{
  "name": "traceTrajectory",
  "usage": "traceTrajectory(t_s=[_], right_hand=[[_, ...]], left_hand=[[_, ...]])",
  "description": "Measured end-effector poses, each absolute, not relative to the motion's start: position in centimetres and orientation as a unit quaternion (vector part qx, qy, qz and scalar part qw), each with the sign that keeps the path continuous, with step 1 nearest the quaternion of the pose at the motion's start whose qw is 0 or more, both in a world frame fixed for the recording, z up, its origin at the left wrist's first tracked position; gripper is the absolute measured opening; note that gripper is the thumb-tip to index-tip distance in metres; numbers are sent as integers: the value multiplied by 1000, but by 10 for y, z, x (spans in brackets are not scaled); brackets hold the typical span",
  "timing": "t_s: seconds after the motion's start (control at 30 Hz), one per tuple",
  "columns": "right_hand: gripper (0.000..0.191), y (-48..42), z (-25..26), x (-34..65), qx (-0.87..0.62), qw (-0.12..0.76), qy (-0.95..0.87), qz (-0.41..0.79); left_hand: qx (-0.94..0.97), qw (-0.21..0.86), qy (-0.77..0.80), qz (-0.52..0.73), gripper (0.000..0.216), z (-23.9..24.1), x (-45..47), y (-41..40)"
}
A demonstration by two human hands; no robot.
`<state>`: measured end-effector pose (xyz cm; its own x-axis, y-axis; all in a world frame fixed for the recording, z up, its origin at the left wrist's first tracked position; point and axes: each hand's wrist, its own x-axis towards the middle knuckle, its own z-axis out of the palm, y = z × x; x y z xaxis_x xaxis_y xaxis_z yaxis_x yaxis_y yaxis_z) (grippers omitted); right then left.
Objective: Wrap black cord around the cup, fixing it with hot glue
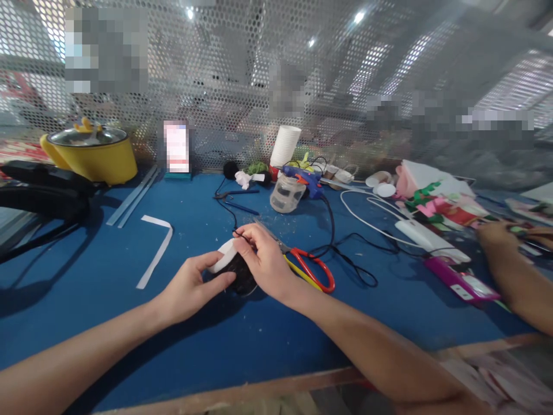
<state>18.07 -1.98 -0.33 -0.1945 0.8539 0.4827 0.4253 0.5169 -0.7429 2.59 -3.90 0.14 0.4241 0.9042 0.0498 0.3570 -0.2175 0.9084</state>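
Observation:
Near the middle of the table, my left hand (192,285) grips a small cup-like piece (242,275), white along its upper band and wrapped in black yarn below. Its thumb lies over the black side. My right hand (265,256) is closed at the same piece, thumb and index finger pinching the black yarn (231,214) at the rim. That strand runs back to a black yarn ball (231,169). Beside the right wrist lie scissors (330,281) with red and yellow handles, partly hidden behind the hand. The far side of the piece is hidden by my fingers.
Behind stand a blue glue gun (298,173) on a clear plastic jar (287,196), pliers (235,193) and stacked white cups (285,144). A white strip (158,253) and yellow pot (101,158) are left. Cables, a purple power strip (460,279) and another person's arm (514,271) are right.

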Motion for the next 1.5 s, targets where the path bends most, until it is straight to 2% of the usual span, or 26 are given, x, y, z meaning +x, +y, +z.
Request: traceTrajectory(t_s=[0.67, 0.8, 0.97, 1.07, 1.13, 1.27, 1.37, 1.43, 1.5], right_hand=[[15, -24, -6, 175, -429, 439, -760, 215], [15, -16, 9, 177, -411, 442, -748, 276], [15, 7, 30, 167, -397, 369, -764, 349], [19, 21, 37, 163, -426, 267, -817, 282], [22, 28, 46, 170, -459, 245, -831, 197], [24, 41, 74, 213, -529, 358, -766, 71], [16, 55, 90, 256, -632, 411, -655, -43], [23, 66, 91, 279, -688, 395, -608, -20], [34, 75, 83, 294, -729, 380, -559, 105]], left_hand=[[700, 489, 426, 299, 20, 4, 27, -39], [698, 496, 426, 291, 18, 5, 27, -40], [704, 492, 421, 292, 20, 4, 27, -40], [705, 488, 429, 283, 23, 3, 26, -39], [709, 481, 432, 281, 25, 1, 25, -39], [718, 471, 429, 280, 27, 1, 23, -39], [731, 446, 437, 274, 29, 3, 23, -38], [743, 425, 443, 266, 31, 4, 24, -38], [752, 412, 443, 261, 30, 5, 25, -38]])
